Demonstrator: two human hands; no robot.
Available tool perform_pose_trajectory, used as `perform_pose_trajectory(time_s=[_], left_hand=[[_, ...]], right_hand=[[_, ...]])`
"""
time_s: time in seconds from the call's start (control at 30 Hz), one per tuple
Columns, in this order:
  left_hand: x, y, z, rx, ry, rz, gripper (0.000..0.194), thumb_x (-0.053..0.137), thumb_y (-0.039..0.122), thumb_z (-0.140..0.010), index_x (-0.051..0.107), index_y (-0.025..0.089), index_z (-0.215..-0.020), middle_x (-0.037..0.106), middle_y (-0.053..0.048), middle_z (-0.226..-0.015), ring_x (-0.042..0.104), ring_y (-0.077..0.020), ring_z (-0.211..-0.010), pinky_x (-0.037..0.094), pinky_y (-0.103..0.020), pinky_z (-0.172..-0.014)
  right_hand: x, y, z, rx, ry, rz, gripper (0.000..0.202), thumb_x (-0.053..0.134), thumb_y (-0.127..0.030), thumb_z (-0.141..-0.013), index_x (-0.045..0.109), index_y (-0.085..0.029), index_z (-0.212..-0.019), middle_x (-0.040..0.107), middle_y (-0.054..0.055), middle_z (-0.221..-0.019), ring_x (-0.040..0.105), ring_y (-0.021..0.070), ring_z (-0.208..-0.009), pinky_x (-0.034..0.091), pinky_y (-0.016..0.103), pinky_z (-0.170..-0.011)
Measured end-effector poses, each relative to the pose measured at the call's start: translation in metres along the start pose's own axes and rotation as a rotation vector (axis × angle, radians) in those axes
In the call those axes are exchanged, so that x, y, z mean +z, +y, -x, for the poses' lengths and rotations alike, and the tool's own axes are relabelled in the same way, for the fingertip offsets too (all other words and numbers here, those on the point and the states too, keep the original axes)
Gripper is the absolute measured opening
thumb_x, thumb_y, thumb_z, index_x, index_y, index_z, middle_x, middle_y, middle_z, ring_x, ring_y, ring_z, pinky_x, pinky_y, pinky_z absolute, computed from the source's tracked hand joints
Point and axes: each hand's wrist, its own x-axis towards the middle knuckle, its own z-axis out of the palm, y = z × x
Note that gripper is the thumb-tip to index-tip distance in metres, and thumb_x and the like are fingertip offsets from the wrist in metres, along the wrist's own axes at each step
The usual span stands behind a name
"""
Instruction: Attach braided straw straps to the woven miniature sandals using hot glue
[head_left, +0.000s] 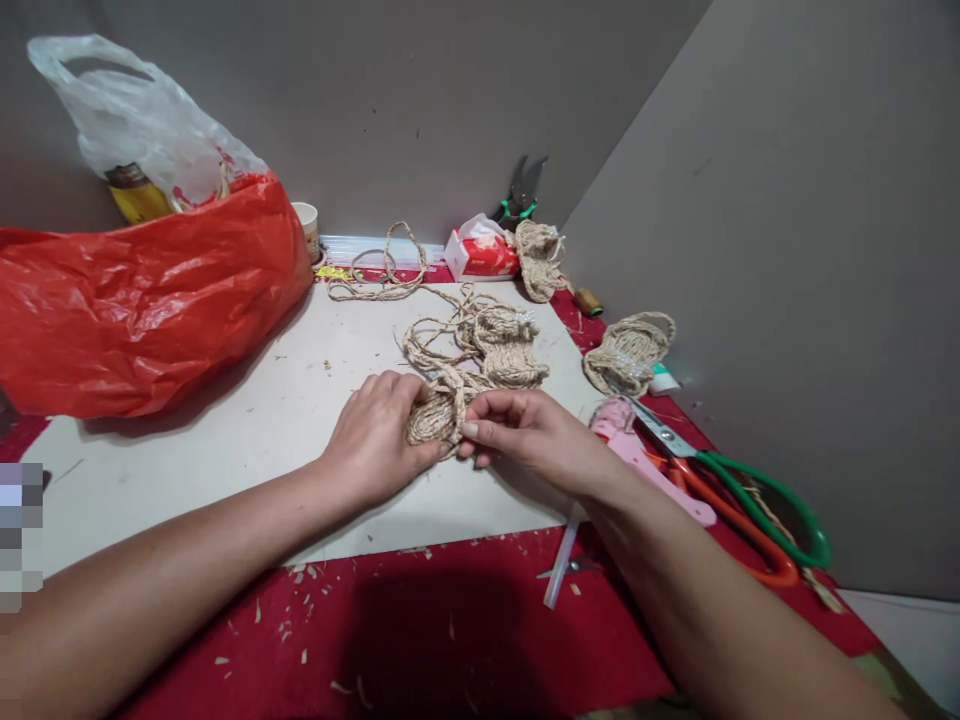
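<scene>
A small oval piece of coiled straw braid [429,418] rests on the white board [247,450] between my hands. My left hand [379,430] grips its left side, with the thumb along the near edge. From the right, my right hand [517,430] pinches the straw braid [460,400] at the piece's edge between thumb and fingers. Just behind them lies a larger woven straw piece [514,355] with clear plastic at its top. Loops of loose straw cord [431,340] trail from this cluster towards the back.
A red plastic bag [165,300] bulges at the left. Behind stand a paper cup [306,225], a tissue pack [484,250] and green-handled pruning shears [519,200]. More woven pieces [634,350], scissors [750,500] and a pink tool [660,475] lie right, on red cloth [420,640] strewn with straw scraps.
</scene>
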Motion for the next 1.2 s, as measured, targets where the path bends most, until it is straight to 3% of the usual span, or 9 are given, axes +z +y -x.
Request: perform_pose_trajectory(time_s=[0.13, 0.3, 0.37, 0.5, 0.57, 0.73, 0.93, 1.07, 1.2], left_hand=[[0.002, -0.002, -0.003, -0.022, -0.017, 0.072, 0.055, 0.066, 0.039, -0.073, 0.049, 0.014, -0.118, 0.061, -0.014, -0.106, 0.054, -0.0294, -0.098, 0.045, -0.046, -0.083], [-0.001, 0.005, -0.002, -0.161, 0.021, 0.290, 0.062, 0.070, 0.035, -0.067, 0.048, 0.012, -0.121, 0.059, -0.018, -0.113, 0.058, -0.0300, -0.098, 0.048, -0.045, -0.080], [-0.005, 0.009, -0.003, -0.281, -0.010, 0.477, 0.060, 0.071, 0.032, -0.065, 0.049, 0.013, -0.117, 0.062, -0.017, -0.108, 0.060, -0.0286, -0.095, 0.050, -0.041, -0.076], [-0.010, 0.012, -0.006, -0.576, -0.144, 1.000, 0.052, 0.073, 0.016, -0.058, 0.048, 0.015, -0.103, 0.066, -0.004, -0.081, 0.062, -0.0170, -0.069, 0.048, -0.029, -0.062], [-0.011, 0.012, -0.006, -0.676, -0.181, 1.196, 0.048, 0.073, 0.010, -0.055, 0.049, 0.015, -0.097, 0.067, -0.003, -0.076, 0.061, -0.0139, -0.063, 0.046, -0.027, -0.061], [-0.013, 0.017, -0.003, -0.583, -0.343, 1.451, 0.030, 0.070, 0.002, -0.054, 0.065, 0.010, -0.082, 0.068, -0.005, -0.077, 0.060, -0.0113, -0.065, 0.045, -0.024, -0.065], [-0.008, 0.016, 0.000, -0.636, -0.224, 1.495, 0.042, 0.074, 0.006, -0.055, 0.064, 0.011, -0.096, 0.069, -0.009, -0.085, 0.064, -0.0192, -0.077, 0.048, -0.033, -0.076], [-0.008, 0.014, 0.001, -0.598, -0.165, 1.536, 0.034, 0.073, 0.010, -0.061, 0.064, 0.010, -0.094, 0.068, -0.009, -0.086, 0.064, -0.0184, -0.077, 0.048, -0.036, -0.081], [-0.009, 0.012, 0.001, -0.556, -0.146, 1.482, 0.035, 0.071, 0.013, -0.063, 0.063, 0.009, -0.097, 0.068, -0.011, -0.089, 0.063, -0.0199, -0.079, 0.049, -0.036, -0.079]], right_hand=[[0.004, 0.003, -0.001, -0.028, 0.060, -0.078, 0.035, 0.079, -0.043, -0.064, 0.059, -0.015, -0.070, 0.066, 0.000, -0.060, 0.059, 0.0079, -0.051, 0.047, 0.019, -0.052], [0.007, 0.004, -0.001, -0.056, 0.062, -0.198, 0.032, 0.079, -0.039, -0.067, 0.060, -0.015, -0.075, 0.068, 0.000, -0.062, 0.061, 0.0093, -0.052, 0.049, 0.022, -0.056], [0.008, 0.003, -0.001, -0.079, 0.044, -0.228, 0.030, 0.078, -0.038, -0.069, 0.060, -0.016, -0.076, 0.070, 0.002, -0.064, 0.063, 0.0103, -0.054, 0.050, 0.023, -0.059], [0.008, 0.000, 0.002, -0.123, 0.014, -0.252, 0.028, 0.078, -0.037, -0.070, 0.060, -0.016, -0.076, 0.070, 0.002, -0.065, 0.063, 0.0106, -0.057, 0.051, 0.024, -0.061], [0.008, -0.002, 0.003, -0.137, -0.007, -0.252, 0.026, 0.077, -0.036, -0.072, 0.060, -0.016, -0.077, 0.070, 0.002, -0.065, 0.063, 0.0107, -0.057, 0.051, 0.024, -0.061], [0.003, -0.009, 0.011, -0.195, -0.011, -0.317, 0.020, 0.076, -0.033, -0.073, 0.061, -0.019, -0.076, 0.069, 0.001, -0.068, 0.063, 0.0123, -0.058, 0.053, 0.027, -0.063], [-0.006, -0.020, 0.024, -0.306, 0.113, -0.368, 0.021, 0.080, -0.036, -0.067, 0.064, -0.025, -0.073, 0.066, -0.002, -0.066, 0.059, 0.0121, -0.052, 0.051, 0.026, -0.052], [-0.004, -0.020, 0.026, -0.267, 0.084, -0.319, 0.022, 0.078, -0.034, -0.070, 0.060, -0.023, -0.075, 0.057, -0.006, -0.047, 0.050, 0.0093, -0.037, 0.043, 0.023, -0.040], [0.002, -0.017, 0.021, -0.174, 0.027, -0.265, 0.024, 0.074, -0.034, -0.072, 0.055, -0.020, -0.076, 0.062, -0.004, -0.051, 0.054, 0.0104, -0.038, 0.045, 0.022, -0.041]])
